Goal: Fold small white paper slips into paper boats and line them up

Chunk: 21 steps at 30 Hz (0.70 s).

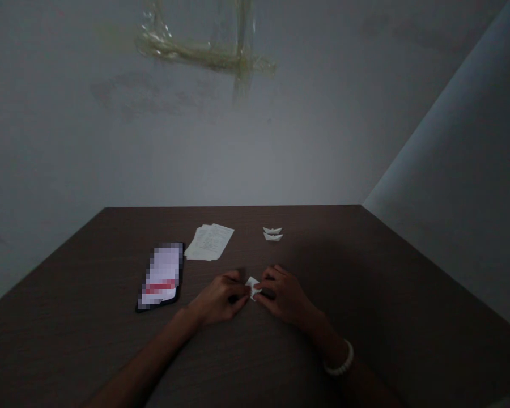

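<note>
On the brown bench (246, 362), midway between the person's two hands and near the middle of its width, is a small folded white paper (252, 287). The left hand (221, 297) pinches its left edge between thumb and fingers, and the right hand (288, 296) pinches its right side the same way. A pale beaded bracelet (340, 362) circles the right wrist.

Beyond the right hand, two folded paper boats (273, 234) sit one just behind the other, well apart from the fingers. Beyond the left hand lies a loose stack of printed sheets (209, 242), its edges uneven. A smartphone (161, 275) lies face up left of the left hand, its upper corner just beside the stack; whether they touch is hard to tell. Behind the bench rises a grey wall (259, 153) bearing strips of yellowed tape (187, 56), cut off by the top edge of the view.

The fingers cover both sides of the folded paper, so its full shape is hidden. The phone's screen is pixelated, the print too small to read, and both forearms run out of view below.
</note>
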Motion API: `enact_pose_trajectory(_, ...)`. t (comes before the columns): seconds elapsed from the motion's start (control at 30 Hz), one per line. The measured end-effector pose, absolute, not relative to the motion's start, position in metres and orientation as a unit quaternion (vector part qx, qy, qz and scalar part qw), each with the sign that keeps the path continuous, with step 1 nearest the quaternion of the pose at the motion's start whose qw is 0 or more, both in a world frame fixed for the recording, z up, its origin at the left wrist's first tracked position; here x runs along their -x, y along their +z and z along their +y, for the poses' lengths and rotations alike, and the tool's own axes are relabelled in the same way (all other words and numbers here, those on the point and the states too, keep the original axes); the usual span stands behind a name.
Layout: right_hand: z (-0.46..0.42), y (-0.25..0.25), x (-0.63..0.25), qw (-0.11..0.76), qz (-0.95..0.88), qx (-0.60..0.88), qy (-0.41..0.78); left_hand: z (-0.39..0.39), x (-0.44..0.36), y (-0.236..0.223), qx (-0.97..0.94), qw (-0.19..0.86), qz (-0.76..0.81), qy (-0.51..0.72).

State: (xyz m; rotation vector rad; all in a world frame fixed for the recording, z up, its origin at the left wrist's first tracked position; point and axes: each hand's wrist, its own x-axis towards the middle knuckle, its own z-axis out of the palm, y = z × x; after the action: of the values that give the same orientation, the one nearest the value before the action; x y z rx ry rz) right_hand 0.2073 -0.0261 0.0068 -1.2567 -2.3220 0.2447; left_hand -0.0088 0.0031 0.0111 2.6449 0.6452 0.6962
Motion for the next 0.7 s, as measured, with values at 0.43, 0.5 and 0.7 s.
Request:
enact_pose_trajectory(0.43, -0.0223, 0.0059, -0.211, 0.259, -0.851, 0.443, 0.115, 0.0074, 0.0094, 0.009, -0.91, 0.194, 0.24, 0.276)
enact_pose_trajectory(0.5, -0.0218, 0.0066, -0.2128, 0.267, -0.849, 0.439, 0.122, 0.0085, 0.0096, 0.0063, -0.903, 0.195, 0.246, 0.294)
enact_pose_trajectory(0.7, -0.0197, 0.0036, -0.2147, 0.277, -0.843, 0.445, 0.122, 0.0088, 0.0081, 0.0077, -0.903, 0.212, 0.253, 0.276)
